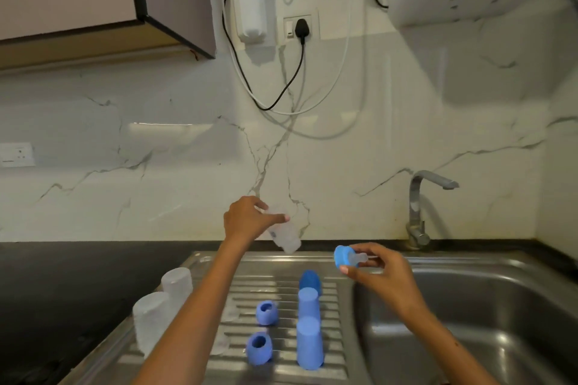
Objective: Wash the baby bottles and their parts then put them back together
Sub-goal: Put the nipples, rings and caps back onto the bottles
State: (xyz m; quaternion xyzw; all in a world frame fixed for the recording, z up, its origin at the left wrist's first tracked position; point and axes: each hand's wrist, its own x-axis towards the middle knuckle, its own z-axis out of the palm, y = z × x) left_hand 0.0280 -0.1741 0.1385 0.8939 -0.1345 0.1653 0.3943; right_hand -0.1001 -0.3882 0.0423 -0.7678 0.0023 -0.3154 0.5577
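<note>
— What is seen nearest on the draining board (331,353)?

— Three blue caps (309,342) are stood upside down in a row running away along the ribs, just left of the sink basin (469,322). Left of that row, two blue collar rings (259,348) are laid one behind the other. Two clear parts, too faint to be told, are seen left of the rings. At the board's left edge, two clear bottles (151,322) are stood side by side, touching.

— And the hands?

— The right hand (380,272) is held above the near-left corner of the basin. A blue ring with a clear teat (347,257) is pinched between its thumb and fingers, the teat pointed toward the palm.

— The left hand?

— The left hand (247,219) is raised over the far edge of the draining board. A clear bottle (286,236) is gripped by its base, tilted, with the mouth pointed down and to the right. Bottle and ring are held apart.

— Beyond the basin?

— A steel tap (419,206) is fixed behind it on the black counter (62,275), against the marbled wall.
</note>
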